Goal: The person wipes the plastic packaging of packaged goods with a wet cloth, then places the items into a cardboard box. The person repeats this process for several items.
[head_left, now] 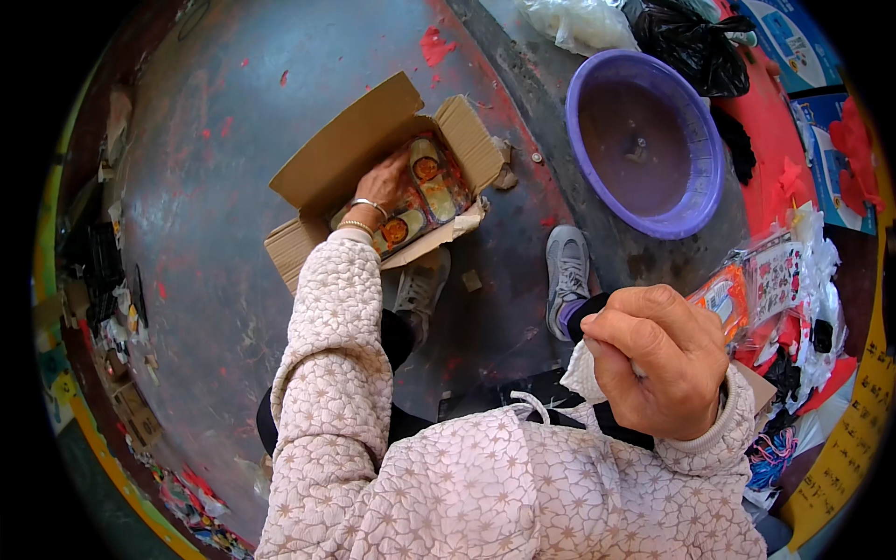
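Note:
A cardboard box (350,145) with raised flaps lies ahead of my feet. Inside it are several clear-wrapped packages (439,191) with orange, round-ended contents whose kind I cannot make out. My left hand (381,184), with bracelets at its wrist, reaches down into the box over these packages; its fingertips are hidden, so its grip does not show. My right hand (658,359) is raised near my lap at the right, fingers curled into a fist. Whatever it may hold is hidden, though a white piece (583,373) shows just beside it.
A purple basin (714,177) of murky water stands at the far right, near a black plastic bag (691,47). Packaged items, including an orange packet (726,297), and scraps crowd the right side. My shoes (567,271) rest on the stained floor. Litter lines the left edge.

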`<state>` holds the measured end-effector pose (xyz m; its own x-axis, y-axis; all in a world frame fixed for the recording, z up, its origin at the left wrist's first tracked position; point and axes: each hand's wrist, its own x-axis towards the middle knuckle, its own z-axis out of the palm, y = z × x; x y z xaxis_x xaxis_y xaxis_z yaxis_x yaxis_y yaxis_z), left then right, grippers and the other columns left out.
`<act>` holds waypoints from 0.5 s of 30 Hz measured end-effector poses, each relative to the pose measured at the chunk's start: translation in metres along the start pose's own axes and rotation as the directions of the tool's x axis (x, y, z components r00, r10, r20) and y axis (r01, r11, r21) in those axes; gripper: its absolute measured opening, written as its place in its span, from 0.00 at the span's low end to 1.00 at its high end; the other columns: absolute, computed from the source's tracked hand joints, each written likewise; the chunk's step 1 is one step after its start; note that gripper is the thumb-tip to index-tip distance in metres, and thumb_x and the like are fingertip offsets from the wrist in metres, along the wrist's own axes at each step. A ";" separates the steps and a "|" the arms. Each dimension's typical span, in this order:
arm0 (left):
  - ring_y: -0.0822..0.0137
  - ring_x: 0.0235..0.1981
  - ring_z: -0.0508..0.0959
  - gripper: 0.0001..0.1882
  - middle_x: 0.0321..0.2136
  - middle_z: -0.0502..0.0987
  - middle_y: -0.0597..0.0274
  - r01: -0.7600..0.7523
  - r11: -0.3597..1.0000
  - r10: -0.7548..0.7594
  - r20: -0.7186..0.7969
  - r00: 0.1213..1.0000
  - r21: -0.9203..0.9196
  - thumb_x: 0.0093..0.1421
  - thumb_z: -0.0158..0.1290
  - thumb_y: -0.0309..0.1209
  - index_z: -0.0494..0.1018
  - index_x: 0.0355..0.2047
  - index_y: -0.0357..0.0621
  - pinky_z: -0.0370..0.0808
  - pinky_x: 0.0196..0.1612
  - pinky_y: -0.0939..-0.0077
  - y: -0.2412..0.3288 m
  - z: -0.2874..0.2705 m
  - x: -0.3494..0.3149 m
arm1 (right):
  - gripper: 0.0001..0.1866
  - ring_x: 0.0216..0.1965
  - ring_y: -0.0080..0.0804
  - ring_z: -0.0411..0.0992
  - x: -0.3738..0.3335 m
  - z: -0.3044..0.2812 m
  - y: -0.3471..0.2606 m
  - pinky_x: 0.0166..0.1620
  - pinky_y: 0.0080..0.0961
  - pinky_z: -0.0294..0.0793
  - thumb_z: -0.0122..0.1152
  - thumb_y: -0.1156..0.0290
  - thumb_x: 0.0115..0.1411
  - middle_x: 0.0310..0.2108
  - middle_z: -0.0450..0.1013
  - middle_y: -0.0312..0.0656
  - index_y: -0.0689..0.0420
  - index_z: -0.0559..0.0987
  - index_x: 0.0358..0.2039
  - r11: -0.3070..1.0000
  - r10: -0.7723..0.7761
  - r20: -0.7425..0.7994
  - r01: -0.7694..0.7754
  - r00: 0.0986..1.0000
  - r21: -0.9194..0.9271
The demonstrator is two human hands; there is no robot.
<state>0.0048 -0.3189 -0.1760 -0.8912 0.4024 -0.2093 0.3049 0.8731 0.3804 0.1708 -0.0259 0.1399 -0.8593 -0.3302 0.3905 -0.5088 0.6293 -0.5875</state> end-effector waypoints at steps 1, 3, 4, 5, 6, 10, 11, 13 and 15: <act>0.53 0.57 0.61 0.33 0.58 0.58 0.53 -0.085 0.995 0.090 -0.081 0.993 0.058 0.51 0.51 0.28 0.56 0.59 0.46 0.60 0.58 0.67 -0.001 0.012 -0.004 | 0.11 0.18 0.31 0.68 0.001 0.000 0.001 0.19 0.23 0.67 0.59 0.85 0.36 0.22 0.68 0.40 0.62 0.75 0.25 1.000 -0.006 0.001 0.006 1.000 -0.001; 0.56 0.63 0.48 0.40 0.64 0.44 0.56 -0.107 0.984 0.111 -0.021 0.994 0.146 0.53 0.50 0.33 0.45 0.63 0.45 0.48 0.64 0.65 0.001 0.026 -0.006 | 0.11 0.18 0.31 0.68 0.000 0.000 0.002 0.19 0.23 0.66 0.59 0.85 0.36 0.22 0.68 0.40 0.62 0.75 0.25 1.000 -0.005 0.005 0.005 1.000 -0.005; 0.56 0.64 0.47 0.40 0.64 0.43 0.57 -0.078 0.983 0.079 -0.001 0.997 0.166 0.53 0.51 0.35 0.45 0.63 0.45 0.47 0.64 0.64 0.002 0.033 -0.005 | 0.11 0.18 0.31 0.68 0.000 0.000 0.003 0.19 0.23 0.66 0.59 0.85 0.36 0.22 0.67 0.40 0.62 0.75 0.25 1.000 -0.005 0.006 0.005 1.000 -0.007; 0.55 0.64 0.45 0.40 0.64 0.42 0.57 -0.053 0.981 0.050 0.021 0.999 0.186 0.53 0.51 0.38 0.45 0.63 0.45 0.46 0.64 0.64 0.005 0.038 -0.005 | 0.11 0.18 0.31 0.68 0.000 0.000 0.004 0.19 0.22 0.66 0.59 0.84 0.36 0.22 0.67 0.40 0.62 0.75 0.25 1.000 -0.002 0.015 0.002 1.000 -0.011; 0.55 0.65 0.43 0.41 0.65 0.41 0.57 -0.027 0.978 0.019 0.041 0.999 0.208 0.53 0.51 0.40 0.45 0.63 0.44 0.46 0.64 0.63 0.007 0.042 -0.004 | 0.11 0.18 0.31 0.67 0.001 0.000 0.004 0.19 0.22 0.66 0.59 0.84 0.36 0.22 0.67 0.40 0.62 0.75 0.25 1.000 0.001 0.023 0.000 1.000 -0.015; 0.56 0.65 0.41 0.44 0.65 0.38 0.60 0.052 0.963 -0.075 0.075 0.994 0.264 0.51 0.52 0.46 0.44 0.63 0.48 0.44 0.64 0.60 0.008 0.049 -0.004 | 0.11 0.18 0.31 0.67 0.001 0.001 0.004 0.19 0.22 0.66 0.59 0.84 0.36 0.22 0.67 0.40 0.62 0.74 0.25 1.000 -0.001 0.034 0.002 0.999 -0.012; 0.54 0.65 0.41 0.44 0.65 0.38 0.57 0.063 0.958 -0.092 0.092 0.991 0.281 0.50 0.52 0.46 0.45 0.63 0.47 0.45 0.64 0.61 0.015 0.049 0.000 | 0.11 0.18 0.31 0.67 0.001 0.002 0.004 0.19 0.22 0.66 0.59 0.84 0.36 0.22 0.67 0.40 0.62 0.74 0.25 1.000 -0.002 0.033 0.002 0.999 -0.013; 0.51 0.64 0.43 0.43 0.64 0.41 0.53 0.057 0.956 -0.086 0.090 0.992 0.289 0.49 0.53 0.44 0.47 0.62 0.46 0.47 0.63 0.62 0.023 0.043 0.003 | 0.12 0.18 0.31 0.67 0.000 0.002 0.003 0.19 0.22 0.65 0.59 0.84 0.35 0.22 0.67 0.40 0.61 0.74 0.25 1.000 0.002 0.022 -0.002 1.000 -0.020; 0.50 0.63 0.48 0.41 0.63 0.46 0.51 0.025 0.965 -0.038 0.045 0.998 0.260 0.48 0.54 0.43 0.52 0.60 0.45 0.50 0.62 0.62 0.019 0.053 0.004 | 0.12 0.18 0.31 0.68 -0.003 0.004 0.003 0.20 0.22 0.66 0.58 0.84 0.34 0.22 0.68 0.40 0.60 0.75 0.25 1.000 -0.025 -0.044 0.024 0.999 -0.008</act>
<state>0.0250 -0.2858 -0.2169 -0.8863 0.3807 -0.2636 0.3592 0.9245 0.1273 0.1715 -0.0259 0.1337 -0.8434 -0.3142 0.4359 -0.5292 0.6268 -0.5719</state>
